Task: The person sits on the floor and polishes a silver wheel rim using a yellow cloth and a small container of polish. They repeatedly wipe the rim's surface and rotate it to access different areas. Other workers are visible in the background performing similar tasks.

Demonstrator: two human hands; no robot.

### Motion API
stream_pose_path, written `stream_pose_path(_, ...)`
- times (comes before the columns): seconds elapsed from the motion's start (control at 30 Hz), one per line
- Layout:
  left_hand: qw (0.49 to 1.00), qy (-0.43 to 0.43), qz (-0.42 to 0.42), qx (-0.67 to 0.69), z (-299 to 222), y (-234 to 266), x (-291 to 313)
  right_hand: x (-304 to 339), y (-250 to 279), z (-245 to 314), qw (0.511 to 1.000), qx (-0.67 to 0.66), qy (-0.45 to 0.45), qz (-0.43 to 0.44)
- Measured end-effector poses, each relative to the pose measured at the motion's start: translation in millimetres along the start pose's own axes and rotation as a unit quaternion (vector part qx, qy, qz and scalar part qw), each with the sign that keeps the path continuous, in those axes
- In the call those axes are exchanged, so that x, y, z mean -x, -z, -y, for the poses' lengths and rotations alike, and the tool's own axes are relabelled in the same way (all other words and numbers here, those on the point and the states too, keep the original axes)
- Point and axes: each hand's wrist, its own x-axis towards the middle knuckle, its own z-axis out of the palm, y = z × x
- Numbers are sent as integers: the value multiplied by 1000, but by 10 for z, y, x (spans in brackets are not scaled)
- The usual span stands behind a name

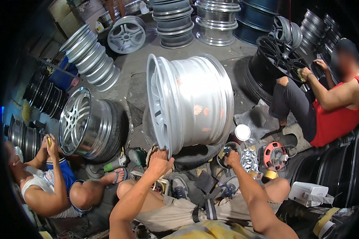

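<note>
A large silver wheel rim (195, 99) stands on edge in front of me, its spoked face turned left. Several pinkish-orange patches mark its barrel. My left hand (160, 162) is closed on the lower front lip of the rim, fingers hooked over the edge. To the right of the rim, my right hand (232, 158) is closed around a small dark and shiny thing whose kind I cannot make out. It is held over a dark round container (223, 161). Under the rim lies a black tire (193, 158), partly hidden.
A white-topped can (242, 132), a red cord reel (274, 156) and tape rolls (270, 175) lie to the right. On the left a person (54, 179) sits by a chrome wheel (77, 121); on the right another person (335, 99) handles a black wheel (277, 59). Stacked rims (173, 24) stand behind.
</note>
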Motion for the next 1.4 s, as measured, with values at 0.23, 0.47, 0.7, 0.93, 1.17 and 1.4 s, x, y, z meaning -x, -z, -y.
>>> stream_pose_path(0.23,998,-44,-38,-7,-16,102,8,-36,29,-171,981,-166,84,-57)
stream_pose_path(0.47,996,-16,-57,73,-462,551,119,135,278,-89,966,-259,-5,-10)
stream_pose_path(0.7,985,-25,-101,137,-645,616,112,242,448,-194,983,-112,92,-110)
stream_pose_path(0.93,969,-17,-195,153,-630,462,20,343,522,-116,968,-168,88,-164)
stream_pose_path(1.17,938,9,-298,177,-688,813,-336,467,681,77,949,-207,75,-226)
stream_pose_path(1.4,935,28,-302,183,-782,1081,-550,504,1104,281,885,-318,187,-283)
